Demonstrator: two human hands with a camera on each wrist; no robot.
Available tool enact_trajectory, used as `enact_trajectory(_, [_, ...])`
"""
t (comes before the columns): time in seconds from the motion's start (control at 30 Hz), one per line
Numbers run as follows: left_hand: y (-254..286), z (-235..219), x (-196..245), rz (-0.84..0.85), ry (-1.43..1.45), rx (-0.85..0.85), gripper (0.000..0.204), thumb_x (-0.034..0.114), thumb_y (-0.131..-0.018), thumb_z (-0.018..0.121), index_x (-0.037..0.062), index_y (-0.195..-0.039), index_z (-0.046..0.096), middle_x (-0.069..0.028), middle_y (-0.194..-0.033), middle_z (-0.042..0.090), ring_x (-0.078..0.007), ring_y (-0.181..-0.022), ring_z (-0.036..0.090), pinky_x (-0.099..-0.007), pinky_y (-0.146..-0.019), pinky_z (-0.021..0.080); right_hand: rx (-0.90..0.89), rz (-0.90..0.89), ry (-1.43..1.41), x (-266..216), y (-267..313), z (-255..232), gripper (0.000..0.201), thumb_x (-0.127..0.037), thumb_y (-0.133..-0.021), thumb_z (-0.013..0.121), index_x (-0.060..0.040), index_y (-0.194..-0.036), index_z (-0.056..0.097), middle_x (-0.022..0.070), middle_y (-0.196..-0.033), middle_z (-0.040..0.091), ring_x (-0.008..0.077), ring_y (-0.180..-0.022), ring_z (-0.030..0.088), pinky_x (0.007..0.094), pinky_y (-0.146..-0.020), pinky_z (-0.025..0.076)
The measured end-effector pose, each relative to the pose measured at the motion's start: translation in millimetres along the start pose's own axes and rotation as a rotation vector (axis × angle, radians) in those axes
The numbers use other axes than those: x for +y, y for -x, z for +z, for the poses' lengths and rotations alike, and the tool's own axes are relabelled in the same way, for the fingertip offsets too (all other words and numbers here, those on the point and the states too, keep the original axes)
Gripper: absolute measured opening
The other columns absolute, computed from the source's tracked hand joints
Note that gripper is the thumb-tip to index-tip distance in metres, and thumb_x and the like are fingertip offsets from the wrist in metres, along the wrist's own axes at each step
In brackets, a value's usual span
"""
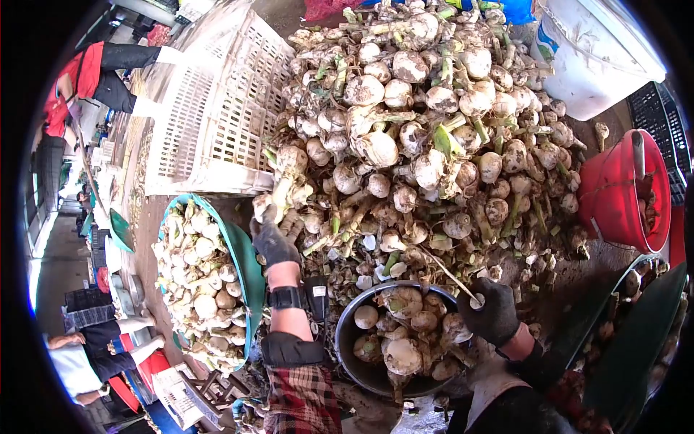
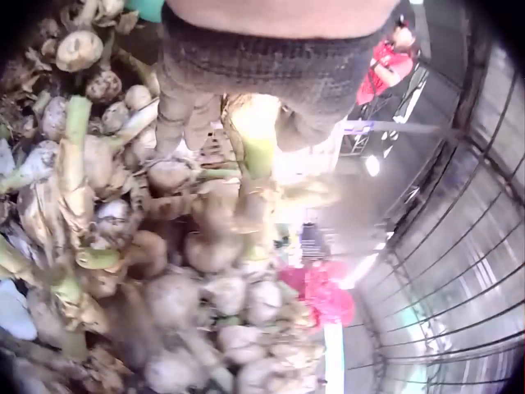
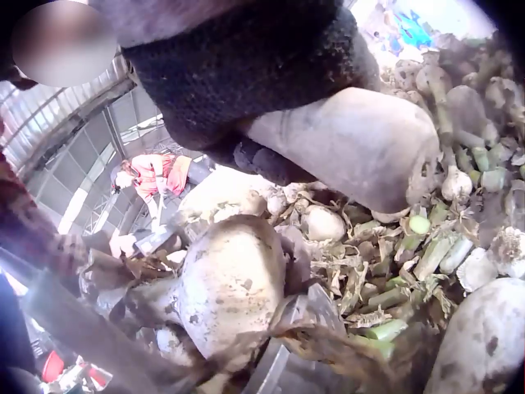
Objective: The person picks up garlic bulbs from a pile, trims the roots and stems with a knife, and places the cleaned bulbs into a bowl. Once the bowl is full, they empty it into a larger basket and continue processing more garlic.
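My gloved left hand grips a stalked garlic bulb at the left side of the big garlic heap. In the left wrist view its green stem shows below the fingers. My gloved right hand holds a tool by its pale handle; a long thin part of the tool points up and left toward the heap. Below and between the hands stands a metal basin of trimmed bulbs.
To the left, a green tub is full of bulbs, with a white plastic crate behind it. A red bucket and a white bucket stand right. Cut stems litter the heap's foot. Other people are at far left.
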State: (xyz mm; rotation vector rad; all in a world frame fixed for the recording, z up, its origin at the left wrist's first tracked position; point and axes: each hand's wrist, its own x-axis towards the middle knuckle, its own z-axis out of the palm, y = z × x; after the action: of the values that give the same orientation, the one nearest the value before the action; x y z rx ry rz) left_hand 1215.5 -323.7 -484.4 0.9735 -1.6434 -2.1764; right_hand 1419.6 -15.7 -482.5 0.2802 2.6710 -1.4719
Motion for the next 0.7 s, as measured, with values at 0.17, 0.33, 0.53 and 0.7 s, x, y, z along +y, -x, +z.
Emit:
enact_trajectory(0.17, [70,-28,32,0.343,-0.074,-0.614,0.071,0.024,-0.078,0.070,0.0082,-0.136,0.032,-0.0129,-0.120,0.050,-0.0267,-0.104,0.057,-0.0410,-0.084,0.053,-0.047,-0.026,-0.025,-18,-8,-7,0.015,-0.014,-0.073,0.067,-0.0024,-0.075,0.059,0.0192,-0.067,0.058,0.0367,-0.062,0.060,0.0410,-0.055,0.047])
enact_trajectory(0.33, [149,-19,14,0.244,-0.418,-0.746,0.085,0.051,-0.071,0.075,0.0060,-0.133,0.037,-0.0085,-0.123,0.048,-0.0223,-0.113,0.049,-0.0349,-0.094,0.045,-0.199,-0.200,0.143,-49,-18,-22,0.028,-0.023,-0.069,0.073,-0.0046,-0.086,0.060,0.0135,-0.076,0.059,0.0340,-0.068,0.061,0.0415,-0.056,0.048])
enact_trajectory(0.53, [164,-77,-36,0.325,-0.838,-1.126,0.070,0.028,-0.079,0.074,0.0078,-0.134,0.037,-0.0095,-0.130,0.050,-0.0202,-0.117,0.049,-0.0378,-0.101,0.039,-0.154,-0.351,0.294,-64,-12,-35,0.022,-0.023,-0.072,0.071,-0.0078,-0.079,0.056,0.0103,-0.071,0.054,0.0288,-0.061,0.060,0.0405,-0.051,0.048])
enact_trajectory(0.7, [169,-75,-38,0.115,-0.726,-1.093,0.074,0.028,-0.075,0.077,0.0053,-0.134,0.037,-0.0099,-0.127,0.052,-0.0212,-0.115,0.051,-0.0362,-0.101,0.039,-0.350,-0.304,0.331,-56,-9,-43,0.030,-0.029,-0.077,0.064,-0.0053,-0.094,0.057,0.0158,-0.083,0.057,0.0313,-0.071,0.063,0.0429,-0.057,0.051])
